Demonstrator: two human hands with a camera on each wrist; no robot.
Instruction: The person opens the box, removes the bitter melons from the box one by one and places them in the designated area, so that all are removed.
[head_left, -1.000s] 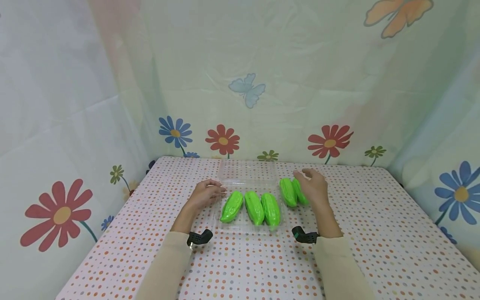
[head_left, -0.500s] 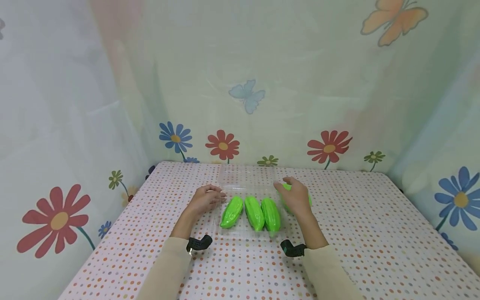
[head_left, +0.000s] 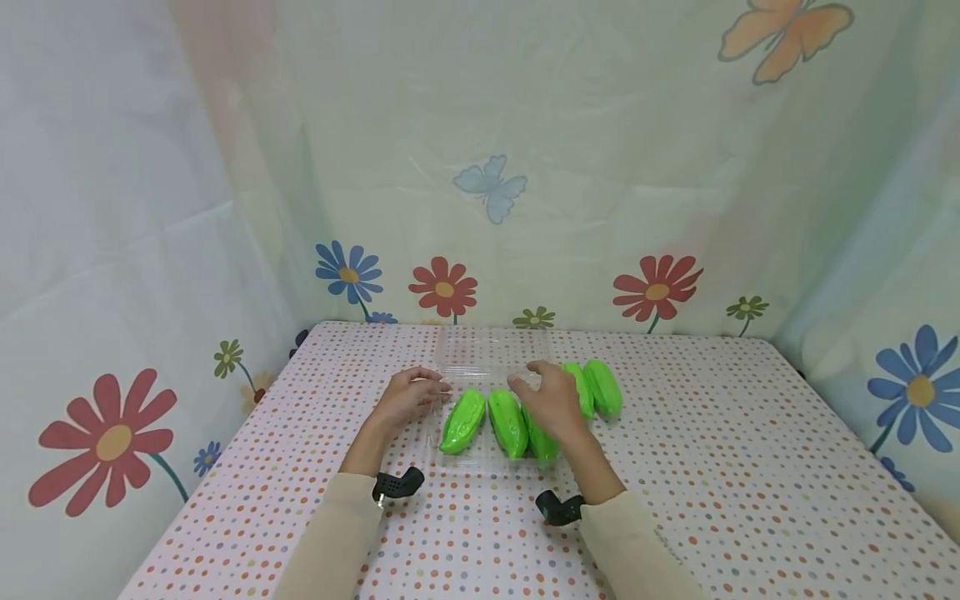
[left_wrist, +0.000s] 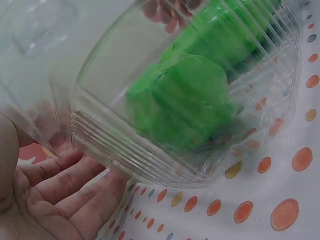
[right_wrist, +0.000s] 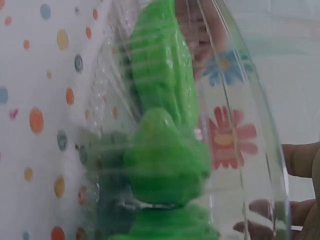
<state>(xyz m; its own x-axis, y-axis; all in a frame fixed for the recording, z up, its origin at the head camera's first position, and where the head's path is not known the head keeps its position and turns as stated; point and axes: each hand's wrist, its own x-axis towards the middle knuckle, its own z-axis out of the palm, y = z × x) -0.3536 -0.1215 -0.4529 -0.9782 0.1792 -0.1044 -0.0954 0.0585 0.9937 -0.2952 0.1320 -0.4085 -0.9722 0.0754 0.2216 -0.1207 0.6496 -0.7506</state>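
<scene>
A clear plastic clamshell box (head_left: 480,460) lies on the table, its lid (head_left: 492,346) folded back away from me. Inside rest three bright green, ridged, cucumber-like pieces: a left one (head_left: 462,422), a middle one (head_left: 508,423) and a right one (head_left: 542,446). My left hand (head_left: 408,398) is at the box's left side; in the left wrist view its extended fingers touch the clear wall (left_wrist: 140,155). Over the box's right side is my right hand (head_left: 553,404), thumb and fingers apart, partly covering the right piece. In the right wrist view its fingers (right_wrist: 302,160) appear beside the clear rim (right_wrist: 280,175).
Two more green pieces lie right of the box, one (head_left: 579,392) partly behind my right hand, the other (head_left: 603,389) beyond it. A dotted cloth (head_left: 750,467) covers the table. A flowered curtain (head_left: 585,208) stands behind and at both sides.
My right hand has moved left, from over the two loose green pieces to over the box's right side, carrying nothing visible. The left hand has stayed at the box.
</scene>
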